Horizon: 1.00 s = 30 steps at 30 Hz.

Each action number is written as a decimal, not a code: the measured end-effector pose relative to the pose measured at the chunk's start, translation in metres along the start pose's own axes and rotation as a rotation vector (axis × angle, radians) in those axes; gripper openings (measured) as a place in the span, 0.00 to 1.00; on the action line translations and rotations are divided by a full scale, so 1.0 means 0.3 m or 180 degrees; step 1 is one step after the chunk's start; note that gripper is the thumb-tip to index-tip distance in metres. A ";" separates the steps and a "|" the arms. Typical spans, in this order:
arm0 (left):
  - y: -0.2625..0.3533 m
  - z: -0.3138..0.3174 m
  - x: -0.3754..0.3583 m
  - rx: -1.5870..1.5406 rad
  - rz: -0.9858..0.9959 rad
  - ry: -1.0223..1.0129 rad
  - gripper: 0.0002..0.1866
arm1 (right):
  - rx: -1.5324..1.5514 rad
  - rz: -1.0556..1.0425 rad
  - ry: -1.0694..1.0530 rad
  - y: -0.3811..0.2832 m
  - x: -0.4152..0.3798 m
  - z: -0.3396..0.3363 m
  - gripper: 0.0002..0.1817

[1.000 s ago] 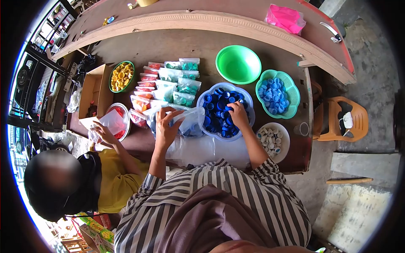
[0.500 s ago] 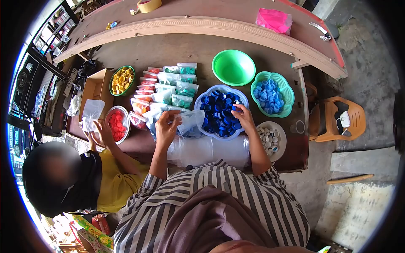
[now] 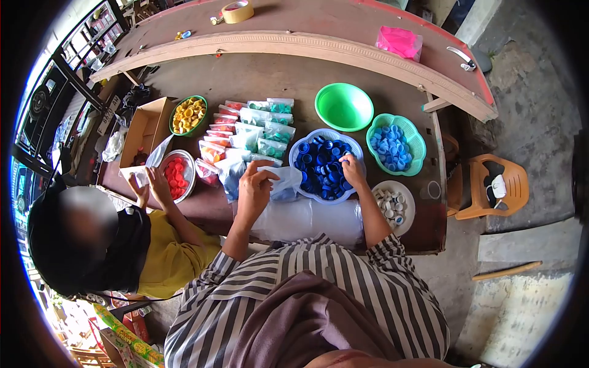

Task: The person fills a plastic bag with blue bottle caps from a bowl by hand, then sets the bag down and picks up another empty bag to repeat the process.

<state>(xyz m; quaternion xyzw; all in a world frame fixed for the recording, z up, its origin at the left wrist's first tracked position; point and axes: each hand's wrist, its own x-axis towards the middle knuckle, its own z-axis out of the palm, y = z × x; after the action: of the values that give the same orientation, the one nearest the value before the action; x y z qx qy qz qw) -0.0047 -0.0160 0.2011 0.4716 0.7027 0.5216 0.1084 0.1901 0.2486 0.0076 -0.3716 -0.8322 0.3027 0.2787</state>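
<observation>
My left hand [image 3: 254, 191] is closed on the rim of a clear plastic bag [image 3: 287, 183], which has some dark blue caps low inside it. Just right of it stands a lavender basket [image 3: 362, 161] heaped with dark blue bottle caps [image 3: 323, 172]. Over the basket's right side, my right hand [image 3: 353, 172] pinches what looks like one blue cap, mostly hidden by the fingers. A roll of clear plastic bags [image 3: 307, 222] lies in front of the basket, close to my body. Filled bags [image 3: 270, 133] of green and red caps lie in rows beyond my left hand.
At left, a co-worker's hands [image 3: 153, 185] hold a clear bag beside a bowl of red caps [image 3: 178, 178]. Yellow caps [image 3: 188, 115], a green bowl [image 3: 343, 107], light blue caps [image 3: 391, 147] and a plate of white caps [image 3: 396, 205] stand around. A raised shelf [image 3: 294, 43] spans the back.
My right hand has shifted slightly left and down over the basket, its fingers drawn closer together. The co-worker's bag has tipped over to the right. The whole view has shifted a little.
</observation>
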 end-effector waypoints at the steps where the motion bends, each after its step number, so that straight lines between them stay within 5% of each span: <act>1: 0.015 0.002 -0.004 0.0029 -0.0021 -0.0034 0.12 | -0.0171 -0.0134 0.0039 0.007 0.001 0.018 0.06; 6: 0.028 0.000 -0.020 0.0000 -0.0009 -0.0078 0.12 | -0.0803 -0.0204 -0.0043 -0.045 0.022 0.032 0.05; 12: 0.011 0.000 -0.024 0.0283 0.0119 0.0096 0.08 | -0.0027 -0.0975 -0.0048 -0.165 0.045 -0.028 0.07; 14: 0.015 0.004 -0.022 0.0239 0.0124 0.0030 0.09 | 0.1619 0.0959 -0.0611 -0.284 0.049 -0.090 0.06; 18: 0.007 0.015 -0.022 0.0609 0.0214 -0.0213 0.13 | 0.2118 -0.0225 -0.0243 -0.547 0.013 -0.182 0.10; 22: 0.031 0.034 -0.003 0.0418 0.0051 -0.0192 0.19 | 0.1622 -0.1281 -0.0302 -0.788 -0.072 -0.233 0.14; 24: 0.061 0.029 0.009 0.0256 -0.0033 -0.0246 0.19 | 0.1952 -0.1182 -0.0490 -0.821 -0.107 -0.189 0.16; 26: 0.065 0.027 0.014 0.0104 -0.0134 -0.0300 0.20 | 0.0603 -0.1743 -0.0444 -0.805 -0.114 -0.176 0.15; 30: 0.071 0.008 0.026 0.0108 -0.0297 -0.0359 0.20 | 0.0829 -0.1792 -0.0163 -0.746 -0.080 -0.166 0.12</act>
<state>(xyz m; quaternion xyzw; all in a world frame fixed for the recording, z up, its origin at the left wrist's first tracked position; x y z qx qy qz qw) 0.0045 -0.0083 0.2206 0.4687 0.7254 0.4767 0.1640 0.1374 0.1234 0.1938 -0.0799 -0.8635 0.3269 0.3758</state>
